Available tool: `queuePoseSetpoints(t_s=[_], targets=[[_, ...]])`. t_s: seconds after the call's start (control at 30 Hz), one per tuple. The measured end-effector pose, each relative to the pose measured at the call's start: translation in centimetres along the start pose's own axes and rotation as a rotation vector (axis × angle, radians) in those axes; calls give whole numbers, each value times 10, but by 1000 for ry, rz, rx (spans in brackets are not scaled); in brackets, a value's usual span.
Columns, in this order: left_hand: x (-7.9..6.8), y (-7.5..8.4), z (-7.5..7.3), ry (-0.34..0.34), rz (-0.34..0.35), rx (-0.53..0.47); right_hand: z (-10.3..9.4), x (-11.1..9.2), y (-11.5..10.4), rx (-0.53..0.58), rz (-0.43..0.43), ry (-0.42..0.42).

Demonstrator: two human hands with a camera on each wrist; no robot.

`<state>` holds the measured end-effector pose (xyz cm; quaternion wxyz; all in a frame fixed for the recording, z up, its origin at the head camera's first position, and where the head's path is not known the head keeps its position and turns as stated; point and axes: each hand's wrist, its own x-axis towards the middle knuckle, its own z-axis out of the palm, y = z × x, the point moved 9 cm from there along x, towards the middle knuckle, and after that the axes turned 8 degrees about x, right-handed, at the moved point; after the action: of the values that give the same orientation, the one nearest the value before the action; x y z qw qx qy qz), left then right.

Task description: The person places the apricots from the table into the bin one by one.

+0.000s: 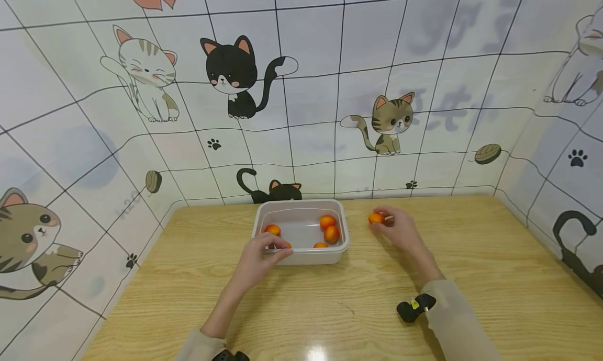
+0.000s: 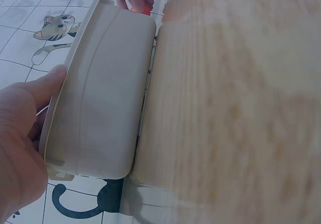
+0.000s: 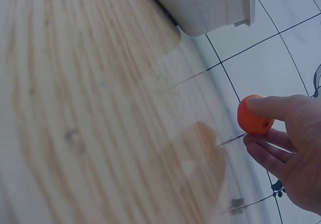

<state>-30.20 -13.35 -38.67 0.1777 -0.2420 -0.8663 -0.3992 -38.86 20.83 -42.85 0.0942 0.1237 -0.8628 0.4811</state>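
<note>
A white plastic box (image 1: 301, 256) stands on the table, with several small round orange fruits (image 1: 332, 234) in it. My left hand (image 1: 261, 254) grips the box's front rim near its left end. In the left wrist view, the thumb (image 2: 50, 83) lies against the rim and the other fingers are partly hidden behind it. One fruit shows just beside those fingers in the head view. To the right of the box, apart from it, my right hand (image 1: 400, 230) pinches another small orange fruit (image 3: 255, 116) between thumb and fingers, just above or on the tabletop; I cannot tell which.
The light wooden table (image 1: 358, 308) runs back to a wall (image 1: 320, 115) with cat drawings and grid lines. Bare wood lies in front of the box and to both sides. A black device (image 1: 414, 307) is strapped at the right wrist.
</note>
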Motion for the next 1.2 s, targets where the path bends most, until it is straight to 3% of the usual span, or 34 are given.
queuePoseSetpoints(t_s=[0.57, 1.2], targets=[[0, 0, 0, 4, -3, 7, -1, -5, -29, 17, -26, 40], [-1, 1, -1, 4, -3, 8, 4, -9, -70, 67, -125, 59]])
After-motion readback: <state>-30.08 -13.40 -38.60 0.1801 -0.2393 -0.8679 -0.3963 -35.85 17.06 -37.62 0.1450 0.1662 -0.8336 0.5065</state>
